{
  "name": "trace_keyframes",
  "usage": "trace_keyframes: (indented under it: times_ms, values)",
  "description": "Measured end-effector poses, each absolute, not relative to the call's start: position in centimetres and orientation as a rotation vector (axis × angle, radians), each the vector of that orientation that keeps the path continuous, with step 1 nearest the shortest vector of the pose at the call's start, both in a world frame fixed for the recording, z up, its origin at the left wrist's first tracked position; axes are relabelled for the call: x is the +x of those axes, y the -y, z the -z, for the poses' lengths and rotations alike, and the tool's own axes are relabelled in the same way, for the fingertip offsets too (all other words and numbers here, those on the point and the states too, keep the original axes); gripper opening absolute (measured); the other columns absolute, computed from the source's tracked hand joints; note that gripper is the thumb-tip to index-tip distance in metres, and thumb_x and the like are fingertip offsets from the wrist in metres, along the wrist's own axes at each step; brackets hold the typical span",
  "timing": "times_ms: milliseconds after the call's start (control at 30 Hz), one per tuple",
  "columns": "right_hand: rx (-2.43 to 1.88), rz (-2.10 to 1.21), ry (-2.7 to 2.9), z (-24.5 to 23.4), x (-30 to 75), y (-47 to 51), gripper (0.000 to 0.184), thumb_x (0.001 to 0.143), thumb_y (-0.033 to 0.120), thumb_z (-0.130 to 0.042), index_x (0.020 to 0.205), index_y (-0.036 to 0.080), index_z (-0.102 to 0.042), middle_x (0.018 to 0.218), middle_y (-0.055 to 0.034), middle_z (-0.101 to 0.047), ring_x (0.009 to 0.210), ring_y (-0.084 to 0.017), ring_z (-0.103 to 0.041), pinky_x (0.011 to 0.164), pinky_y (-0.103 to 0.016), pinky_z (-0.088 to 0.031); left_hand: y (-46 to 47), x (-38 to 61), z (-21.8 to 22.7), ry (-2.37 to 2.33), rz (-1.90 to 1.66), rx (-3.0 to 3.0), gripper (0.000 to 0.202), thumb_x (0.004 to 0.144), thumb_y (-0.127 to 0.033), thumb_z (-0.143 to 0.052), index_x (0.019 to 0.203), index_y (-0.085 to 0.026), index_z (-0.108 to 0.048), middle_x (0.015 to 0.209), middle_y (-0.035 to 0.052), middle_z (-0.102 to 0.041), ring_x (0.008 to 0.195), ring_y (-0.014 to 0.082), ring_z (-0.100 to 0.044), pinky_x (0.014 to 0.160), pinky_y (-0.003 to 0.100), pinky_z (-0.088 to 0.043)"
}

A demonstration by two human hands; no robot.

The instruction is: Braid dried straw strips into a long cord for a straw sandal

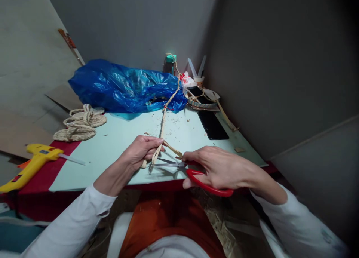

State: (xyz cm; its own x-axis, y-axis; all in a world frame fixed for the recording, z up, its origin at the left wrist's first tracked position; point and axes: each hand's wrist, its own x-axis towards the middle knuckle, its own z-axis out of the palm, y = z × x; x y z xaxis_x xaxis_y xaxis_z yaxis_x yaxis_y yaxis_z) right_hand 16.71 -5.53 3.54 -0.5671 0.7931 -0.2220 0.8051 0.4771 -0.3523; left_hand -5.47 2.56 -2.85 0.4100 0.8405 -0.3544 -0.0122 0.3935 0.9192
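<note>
The left hand [141,151] has its fingers closed, pinching the braid [162,127] near the front of the desk [131,129]. From there the braid runs back past the blue bag [120,86]. The right hand [221,164] has its fingers wrapped around the handles of the scissors [209,185], whose blades stand parted, tips by the loose strands [156,155] under the left hand. One more strand reaches the right fingertips; whether they grip it I cannot tell. A glue gun [40,157] lies at left, a phone [213,125] at right.
</note>
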Motion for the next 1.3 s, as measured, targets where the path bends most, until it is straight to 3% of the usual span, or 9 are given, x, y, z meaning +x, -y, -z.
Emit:
trace_keyframes:
  times_ms: [233,400,533,733,867,1067,1200,1300]
  values:
    - [1.407,0.758,-2.605,-4.2,16.6,5.1,0.057,0.084,0.069,-0.038,0.081,0.018,-0.063,0.061,-0.0038,-0.059,0.053,-0.013,-0.047,0.053,-0.023,-0.03,-2.6,-5.6,3.1,-0.95,-0.664,1.033,0.025,0.067,-0.028,-0.076,0.069,-0.004,-0.07,0.048,-0.0028,-0.046,0.036,-0.0022,-0.019,0.035,0.015,-0.009]
    - [1.432,0.792,-2.63,-3.9,16.2,4.8,0.057,0.083,0.069,-0.043,0.072,0.016,-0.061,0.056,-0.0015,-0.053,0.048,-0.011,-0.039,0.05,-0.023,-0.029,-2.3,-5.1,2.8,-0.987,-0.695,1.051,0.021,0.07,-0.026,-0.073,0.069,-0.005,-0.07,0.052,0.0003,-0.053,0.036,-0.0017,-0.022,0.035,0.015,-0.012]
    - [1.462,0.91,-2.621,-3.4,16.4,4.8,0.052,0.083,0.064,-0.048,0.073,0.015,-0.062,0.054,0.0007,-0.049,0.049,-0.01,-0.037,0.049,-0.022,-0.028,-2.2,-4.9,2.6,-0.995,-0.682,1.065,0.021,0.073,-0.026,-0.071,0.066,-0.006,-0.07,0.045,-0.0017,-0.048,0.035,-0.0009,-0.02,0.035,0.016,-0.011]
    - [1.451,0.959,-2.684,-2.2,16.3,4.6,0.039,0.084,0.048,-0.053,0.069,0.013,-0.061,0.053,0.0028,-0.046,0.051,-0.008,-0.031,0.049,-0.022,-0.024,-2.5,-5.0,2.9,-0.994,-0.699,1.053,0.021,0.07,-0.026,-0.073,0.072,-0.006,-0.072,0.055,0.0038,-0.059,0.034,-0.0009,-0.024,0.035,0.016,-0.013]
    - [1.47,0.901,-2.761,-1.7,16.2,4.7,0.029,0.085,0.031,-0.05,0.069,0.011,-0.063,0.053,0.002,-0.049,0.052,-0.008,-0.03,0.052,-0.022,-0.025,-2.5,-5.0,2.6,-0.977,-0.69,1.06,0.021,0.068,-0.025,-0.073,0.069,-0.004,-0.071,0.052,0.0027,-0.057,0.034,-0.0016,-0.025,0.035,0.015,-0.013]
    - [1.498,1.019,-2.722,-3.4,18.0,5.4,0.034,0.085,0.045,-0.054,0.078,0.013,-0.065,0.057,0.0025,-0.052,0.053,-0.008,-0.036,0.052,-0.021,-0.028,-2.5,-5.1,2.5,-0.983,-0.661,1.038,0.02,0.068,-0.024,-0.074,0.071,-0.005,-0.071,0.058,0.0048,-0.061,0.034,-0.0026,-0.023,0.033,0.015,-0.01]
    - [2.052,0.546,-2.658,-3.1,18.9,3.7,0.037,0.087,0.045,-0.052,0.105,0.013,-0.059,0.07,-0.0016,-0.059,0.058,-0.012,-0.045,0.055,-0.023,-0.03,-2.6,-5.2,2.4,-0.972,-0.63,1.017,0.02,0.068,-0.023,-0.074,0.073,-0.004,-0.072,0.058,0.0048,-0.061,0.035,-0.0027,-0.023,0.033,0.013,-0.012]
    - [2.088,0.157,-2.547,-1.3,18.6,1.6,0.032,0.089,0.035,-0.049,0.107,0.009,-0.055,0.083,-0.0095,-0.062,0.068,-0.016,-0.05,0.06,-0.026,-0.031,-2.7,-5.3,2.2,-0.978,-0.62,1.011,0.021,0.067,-0.023,-0.075,0.074,-0.004,-0.072,0.061,0.0063,-0.062,0.035,-0.0031,-0.024,0.033,0.013,-0.012]
